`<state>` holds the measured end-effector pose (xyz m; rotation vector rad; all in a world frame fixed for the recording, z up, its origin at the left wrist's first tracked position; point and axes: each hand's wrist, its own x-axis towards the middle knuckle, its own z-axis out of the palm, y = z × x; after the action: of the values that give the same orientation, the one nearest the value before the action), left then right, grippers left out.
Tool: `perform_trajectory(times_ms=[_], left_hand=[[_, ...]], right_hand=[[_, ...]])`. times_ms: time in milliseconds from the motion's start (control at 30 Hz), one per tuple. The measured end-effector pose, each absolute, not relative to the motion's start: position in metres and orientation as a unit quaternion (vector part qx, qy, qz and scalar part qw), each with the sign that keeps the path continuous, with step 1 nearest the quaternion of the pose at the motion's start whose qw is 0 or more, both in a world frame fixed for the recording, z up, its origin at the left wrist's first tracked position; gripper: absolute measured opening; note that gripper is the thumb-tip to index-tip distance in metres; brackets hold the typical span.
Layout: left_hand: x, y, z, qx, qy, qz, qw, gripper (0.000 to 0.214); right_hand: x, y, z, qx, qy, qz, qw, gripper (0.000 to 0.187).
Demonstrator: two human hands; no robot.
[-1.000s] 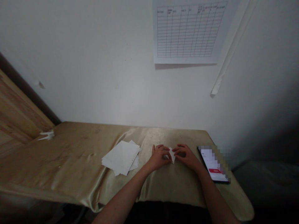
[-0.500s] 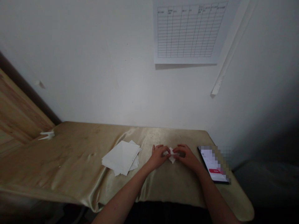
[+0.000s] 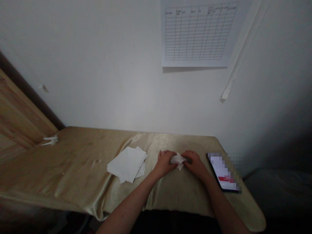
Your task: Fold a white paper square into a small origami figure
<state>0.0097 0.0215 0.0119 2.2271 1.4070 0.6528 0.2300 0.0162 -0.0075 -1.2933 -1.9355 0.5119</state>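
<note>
A small folded piece of white paper (image 3: 178, 160) lies on the table covered with a shiny tan cloth (image 3: 73, 169), just right of centre. My left hand (image 3: 164, 163) pinches its left side with curled fingers. My right hand (image 3: 195, 163) grips its right side, fingers bent over the paper. Both hands rest on the cloth, nearly touching each other. Part of the paper is hidden under my fingers.
A loose stack of white sheets (image 3: 127, 163) lies left of my hands. A phone with a lit screen (image 3: 223, 172) sits to the right, near the table's edge. A small white folded shape (image 3: 50, 140) rests at the far left. A ruled chart (image 3: 198, 31) hangs on the wall.
My hands have drawn closer together and a flap of the small paper has been folded over, so it now looks wider and flatter between my fingers.
</note>
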Motion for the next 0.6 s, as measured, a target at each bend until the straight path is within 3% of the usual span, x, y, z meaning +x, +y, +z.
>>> perform_trajectory(times_ms=[600], left_hand=[[0.021,0.022,0.011,0.75,0.556,0.29,0.21,0.029]], right_hand=[[0.211,0.021,-0.006,-0.579,-0.717,0.147,0.361,0.027]])
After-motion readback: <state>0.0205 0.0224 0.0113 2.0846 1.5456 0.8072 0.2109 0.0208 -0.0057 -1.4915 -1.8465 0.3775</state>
